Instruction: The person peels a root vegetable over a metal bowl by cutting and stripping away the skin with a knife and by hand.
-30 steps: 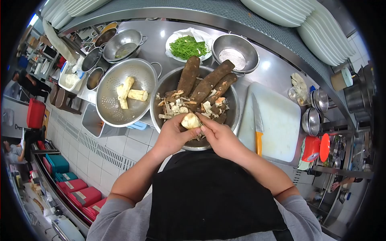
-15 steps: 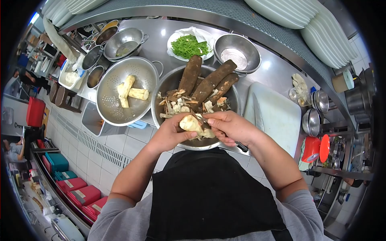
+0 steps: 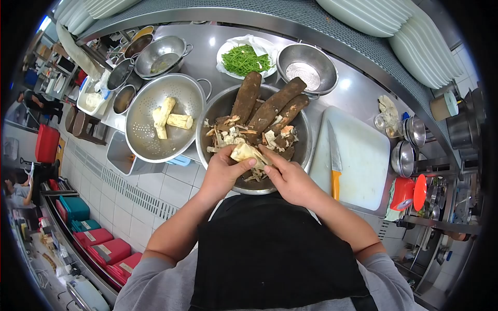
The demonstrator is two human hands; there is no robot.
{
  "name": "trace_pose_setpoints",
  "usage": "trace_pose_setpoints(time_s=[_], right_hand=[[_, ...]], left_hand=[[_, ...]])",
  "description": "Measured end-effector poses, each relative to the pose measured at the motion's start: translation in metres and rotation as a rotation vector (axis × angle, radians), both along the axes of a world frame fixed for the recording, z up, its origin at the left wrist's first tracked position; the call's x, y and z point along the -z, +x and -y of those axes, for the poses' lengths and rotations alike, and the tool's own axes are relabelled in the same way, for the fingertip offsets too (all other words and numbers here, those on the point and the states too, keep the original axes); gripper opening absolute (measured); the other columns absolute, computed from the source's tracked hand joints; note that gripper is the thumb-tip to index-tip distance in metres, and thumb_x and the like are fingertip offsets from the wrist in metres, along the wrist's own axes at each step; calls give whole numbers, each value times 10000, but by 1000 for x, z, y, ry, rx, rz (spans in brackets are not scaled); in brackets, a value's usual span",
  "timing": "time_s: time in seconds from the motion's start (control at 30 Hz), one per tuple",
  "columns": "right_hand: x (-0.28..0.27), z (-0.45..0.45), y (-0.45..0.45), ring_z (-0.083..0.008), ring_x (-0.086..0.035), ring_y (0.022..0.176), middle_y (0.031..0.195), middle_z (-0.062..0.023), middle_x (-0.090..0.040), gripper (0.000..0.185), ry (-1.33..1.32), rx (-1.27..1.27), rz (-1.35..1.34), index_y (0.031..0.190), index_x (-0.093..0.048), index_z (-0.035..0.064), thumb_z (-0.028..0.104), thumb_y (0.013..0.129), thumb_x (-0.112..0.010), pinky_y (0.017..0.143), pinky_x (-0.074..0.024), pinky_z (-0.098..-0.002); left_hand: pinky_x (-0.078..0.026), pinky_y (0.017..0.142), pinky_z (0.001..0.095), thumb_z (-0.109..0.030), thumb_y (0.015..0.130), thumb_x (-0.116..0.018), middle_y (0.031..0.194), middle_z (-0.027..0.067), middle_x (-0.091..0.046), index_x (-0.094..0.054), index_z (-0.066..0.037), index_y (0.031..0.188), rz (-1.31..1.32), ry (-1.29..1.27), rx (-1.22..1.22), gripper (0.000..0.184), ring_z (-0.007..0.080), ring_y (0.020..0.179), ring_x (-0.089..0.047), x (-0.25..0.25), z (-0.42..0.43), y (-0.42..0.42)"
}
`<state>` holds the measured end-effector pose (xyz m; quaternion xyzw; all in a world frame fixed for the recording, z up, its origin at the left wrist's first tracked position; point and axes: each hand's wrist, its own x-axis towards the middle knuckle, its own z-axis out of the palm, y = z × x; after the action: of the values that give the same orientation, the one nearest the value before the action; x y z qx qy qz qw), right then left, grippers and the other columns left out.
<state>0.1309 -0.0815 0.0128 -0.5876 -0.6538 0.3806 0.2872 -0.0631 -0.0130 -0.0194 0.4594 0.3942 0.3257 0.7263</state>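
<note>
My left hand is closed around a pale, peeled root above the large steel bowl. At the root's right side is my right hand, its thumb and forefinger pressed close to it; what lies inside this hand is hidden. Long brown unpeeled roots lean in the bowl, with peelings and pale scraps beneath and around them. To the left, a colander holds peeled root pieces.
A yellow-handled knife lies on a white cutting board at the right. Behind the bowl are a plate of green vegetables and a steel bowl. Overhead runs a metal shelf with stacked plates. Other people are at the far left.
My right hand has turned and moved left against the root; the dark-handled tool seen in it half a second ago no longer shows. The yellow knife handle is visible again.
</note>
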Motion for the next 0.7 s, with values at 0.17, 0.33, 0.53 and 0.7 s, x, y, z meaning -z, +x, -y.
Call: trace_pose_setpoints(time_s=[0.17, 0.33, 0.53, 0.7], right_hand=[[-7, 1, 1, -245, -673, 1058, 1187, -216, -681, 484, -223, 42, -169, 1511, -414, 73, 216, 1054, -486, 937, -488, -345], [-7, -1, 7, -228, -609, 1215, 1361, -199, -608, 466, -234, 34, -181, 1495, -434, 55, 214, 1059, -480, 1027, -440, -321], [-6, -2, 8, -272, -592, 1262, 1377, -198, -597, 468, -180, -14, -168, 1492, -437, 56, 213, 1054, -488, 1050, -435, -341], [-9, -3, -2, -294, -603, 1255, 1344, -224, -612, 456, -233, 17, -129, 1485, -447, 63, 198, 1052, -487, 1041, -445, -344]], left_hand=[[-535, 862, 285, -154, 903, -765, 1104, 124, -694, -575, 82, 1235, 1, -12, 4, 450, 142, 975, -662, 4, 0, 2], [-533, 878, 286, -132, 892, -774, 1100, 130, -692, -557, 91, 1246, -9, 37, 7, 472, 147, 992, -662, 1, 3, 3], [-532, 887, 284, -102, 891, -768, 1113, 106, -690, -570, 74, 1240, -64, 103, 33, 438, 141, 1008, -656, -7, 5, 3], [-533, 887, 278, -60, 900, -746, 1110, 86, -686, -580, 54, 1242, 1, 93, 54, 397, 128, 1003, -650, -6, 6, 5]])
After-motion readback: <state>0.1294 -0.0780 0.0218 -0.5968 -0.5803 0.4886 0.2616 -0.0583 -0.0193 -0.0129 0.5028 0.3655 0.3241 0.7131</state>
